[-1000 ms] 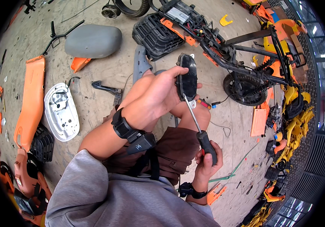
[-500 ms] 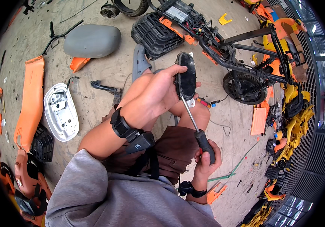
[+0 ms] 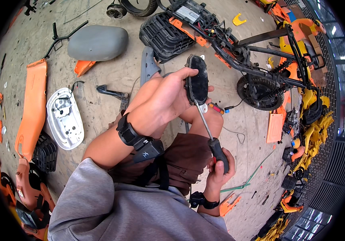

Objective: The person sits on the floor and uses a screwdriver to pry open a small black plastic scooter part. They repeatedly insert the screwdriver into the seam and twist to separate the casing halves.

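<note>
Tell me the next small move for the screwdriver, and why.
Probably have the right hand twist the screwdriver slightly: its tip appears to meet the lower edge of the black oval part, which the left hand grips. Whether the tip sits in a seam is unclear.

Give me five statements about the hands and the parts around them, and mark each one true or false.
1. The right hand grips a screwdriver by its handle. True.
2. The left hand holds an orange panel. False: the left hand holds a black oval part.
3. The screwdriver's shaft points toward the lower end of the black oval part. True.
4. The white shell lies to the right of both hands. False: the white shell lies to the left of both.
5. The gray rounded piece lies left of the black crate. True.
</note>
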